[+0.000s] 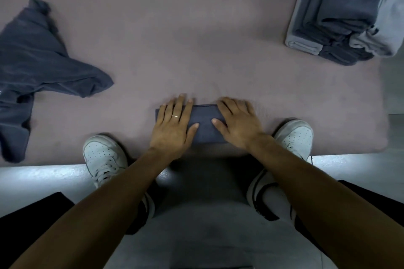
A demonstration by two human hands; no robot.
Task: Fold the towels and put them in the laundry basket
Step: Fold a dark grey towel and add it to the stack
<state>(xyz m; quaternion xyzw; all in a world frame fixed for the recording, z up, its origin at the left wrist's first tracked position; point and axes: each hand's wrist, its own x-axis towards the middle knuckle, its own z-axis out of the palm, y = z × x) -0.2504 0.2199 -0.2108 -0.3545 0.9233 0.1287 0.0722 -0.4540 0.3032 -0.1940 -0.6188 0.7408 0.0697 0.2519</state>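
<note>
1. A small folded dark towel [204, 124] is laid on the mauve mat [196, 28], near its front edge.
2. It is pressed flat under the left hand [175, 125] and right hand [237, 122], fingers straight, one at each end.

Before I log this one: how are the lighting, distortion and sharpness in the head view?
Head view: dim, flat light on the mat; a bright glare band on the floor along the mat's near edge; wide-angle stretch bulges the forearms and leans the folded stack; slightly soft overall, but both hands on the folded towel read clearly.
</note>
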